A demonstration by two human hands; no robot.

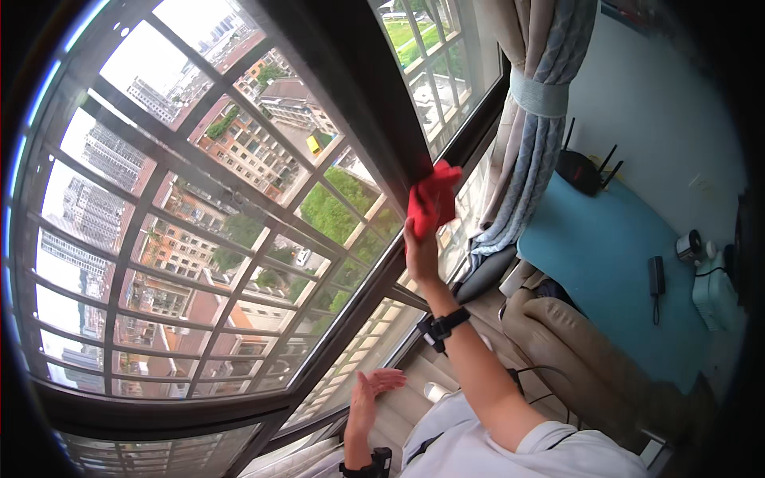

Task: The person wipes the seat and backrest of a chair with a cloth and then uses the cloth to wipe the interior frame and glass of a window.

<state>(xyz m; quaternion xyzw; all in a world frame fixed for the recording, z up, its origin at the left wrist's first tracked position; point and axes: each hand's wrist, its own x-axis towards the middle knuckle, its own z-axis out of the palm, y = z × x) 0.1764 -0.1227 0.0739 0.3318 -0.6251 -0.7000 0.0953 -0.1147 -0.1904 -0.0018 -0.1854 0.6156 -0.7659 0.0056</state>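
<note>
At 2 o'clock of the view, the right hand [422, 253] grasps a cloth [438, 199], bright red and crumpled. The left hand [371, 389], at 6 o'clock, is released, fingers extended.

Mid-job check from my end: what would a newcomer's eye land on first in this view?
Most likely the bright red cloth near the centre, gripped by the raised right hand in front of the dark window frame. Next comes the large barred window filling the left side, with apartment buildings beyond it. The teal tabletop at right also stands out, a black device with antennas at its far end.
</note>
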